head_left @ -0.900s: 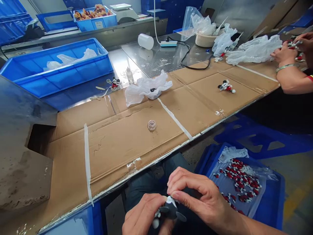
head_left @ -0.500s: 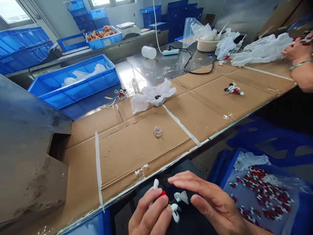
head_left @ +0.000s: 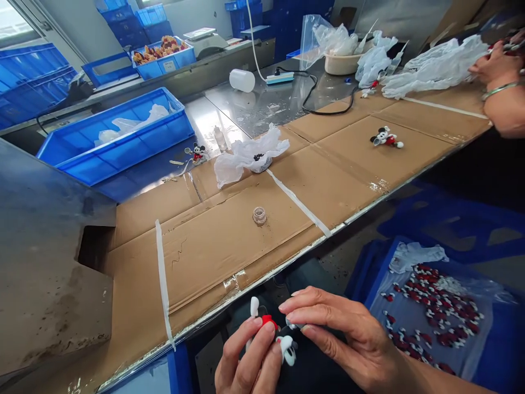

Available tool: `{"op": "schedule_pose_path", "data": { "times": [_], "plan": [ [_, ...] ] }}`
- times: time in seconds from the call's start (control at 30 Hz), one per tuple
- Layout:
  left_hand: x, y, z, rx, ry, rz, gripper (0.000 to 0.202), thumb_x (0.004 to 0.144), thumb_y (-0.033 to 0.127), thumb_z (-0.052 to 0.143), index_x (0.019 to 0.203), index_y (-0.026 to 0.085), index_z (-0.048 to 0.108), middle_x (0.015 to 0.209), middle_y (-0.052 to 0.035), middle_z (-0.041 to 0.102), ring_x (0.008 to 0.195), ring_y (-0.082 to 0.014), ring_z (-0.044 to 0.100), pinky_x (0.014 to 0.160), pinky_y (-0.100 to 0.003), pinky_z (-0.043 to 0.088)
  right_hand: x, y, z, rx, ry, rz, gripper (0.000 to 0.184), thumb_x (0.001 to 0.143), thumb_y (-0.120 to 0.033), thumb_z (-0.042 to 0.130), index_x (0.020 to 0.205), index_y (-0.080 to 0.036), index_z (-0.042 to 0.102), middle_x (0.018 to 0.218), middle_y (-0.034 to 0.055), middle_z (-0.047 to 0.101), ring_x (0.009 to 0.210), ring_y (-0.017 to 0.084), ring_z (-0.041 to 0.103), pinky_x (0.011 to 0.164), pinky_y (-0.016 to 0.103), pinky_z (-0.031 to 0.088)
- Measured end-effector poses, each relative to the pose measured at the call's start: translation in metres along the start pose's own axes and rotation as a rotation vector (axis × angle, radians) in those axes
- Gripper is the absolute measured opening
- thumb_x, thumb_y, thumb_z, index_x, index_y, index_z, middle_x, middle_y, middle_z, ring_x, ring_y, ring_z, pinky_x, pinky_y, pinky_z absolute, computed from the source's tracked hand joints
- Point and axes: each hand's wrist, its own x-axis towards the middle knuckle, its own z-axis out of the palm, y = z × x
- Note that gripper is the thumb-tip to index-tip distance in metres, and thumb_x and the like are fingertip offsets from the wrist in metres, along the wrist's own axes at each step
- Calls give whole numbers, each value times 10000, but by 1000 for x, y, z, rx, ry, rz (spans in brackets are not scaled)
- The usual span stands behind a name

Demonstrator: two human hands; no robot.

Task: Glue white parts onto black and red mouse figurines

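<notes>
Low in front of the bench, my left hand (head_left: 250, 358) is closed around a small mouse figurine (head_left: 269, 322) with a red body and white parts. A white rounded end (head_left: 255, 306) stands up above my fingers, and a white shoe-like piece (head_left: 286, 350) sticks out below them. From the right, my right hand (head_left: 342, 331) pinches a pale part of the same figurine between thumb and fingers. Those fingertips mostly cover that part. On the cardboard (head_left: 213, 241) beyond my hands stands a small clear round jar (head_left: 260, 215).
A crumpled white bag with black bits (head_left: 258, 157) lies behind the jar. Finished-looking mouse figurines lie at right (head_left: 386, 137) and at back left (head_left: 199, 152). A blue crate (head_left: 484, 350) of red-and-white parts stands low right. Another person's hand (head_left: 498, 68) works at far right.
My right hand has closed its thumb and fingers onto the figurine's pale part, which showed openly before. My left hand keeps its hold. The view has shifted slightly.
</notes>
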Motion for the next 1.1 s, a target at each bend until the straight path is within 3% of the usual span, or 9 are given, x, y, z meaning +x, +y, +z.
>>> {"op": "schedule_pose_path", "data": {
  "times": [0.1, 0.23, 0.3, 0.4, 0.57, 0.73, 1.1],
  "plan": [
    [8, 5, 3, -204, -65, -71, 146, 911, 168, 674, 1051, 186, 711, 873, -83, 808, 764, -211, 768, 649, -295, 639, 1, 0, -1, 40, 38, 77, 256, 998, -95, 606, 1151, -245, 747, 1102, 56, 738, 1020, 192, 690, 933, 297, 554],
    [10, 11, 10, -386, -89, -365, 133, 879, 290, 738, 966, 194, 708, 763, -40, 773, 635, -164, 722, 723, -289, 600, 1, 1, -1, 123, 44, 357, 131, 1000, -220, 658, 973, -217, 786, 980, 37, 744, 930, 182, 690, 864, 266, 536],
    [8, 9, 9, -447, -165, -373, 165, 862, 279, 762, 1000, 204, 714, 790, -36, 782, 662, -165, 733, 754, -279, 596, 2, 1, -2, 151, 28, 496, 162, 992, -289, 680, 907, -202, 787, 947, 33, 741, 908, 184, 680, 846, 266, 521],
    [6, -2, 4, -541, -216, -320, 248, 840, 215, 784, 1074, 199, 704, 854, -49, 787, 724, -177, 742, 711, -257, 600, 2, 0, -3, 193, 18, 587, 234, 979, -363, 694, 858, -185, 787, 905, 37, 734, 877, 193, 669, 829, 281, 506],
    [8, -16, 3, -655, -266, -129, 367, 832, 88, 760, 1182, 144, 666, 908, -106, 775, 762, -216, 745, 662, -299, 623, 2, 0, -3, 240, 23, 578, 248, 929, -416, 746, 860, -184, 799, 882, 45, 741, 854, 205, 674, 822, 301, 508],
    [5, -5, 15, -595, -4, -201, 154, 906, 223, 713, 1033, 137, 707, 776, -78, 746, 650, -185, 703, 562, -277, 564, 0, 0, -2, 249, 36, 590, 268, 923, -425, 753, 839, -175, 801, 875, 53, 745, 845, 208, 675, 814, 303, 506],
    [1, 5, 17, -627, -21, -275, 114, 907, 217, 704, 999, 151, 709, 802, -85, 747, 657, -179, 675, 564, -280, 539, 1, -4, -4, 252, 30, 622, 259, 915, -377, 738, 774, -160, 745, 811, 47, 709, 784, 200, 634, 762, 310, 473]
  ]
}}
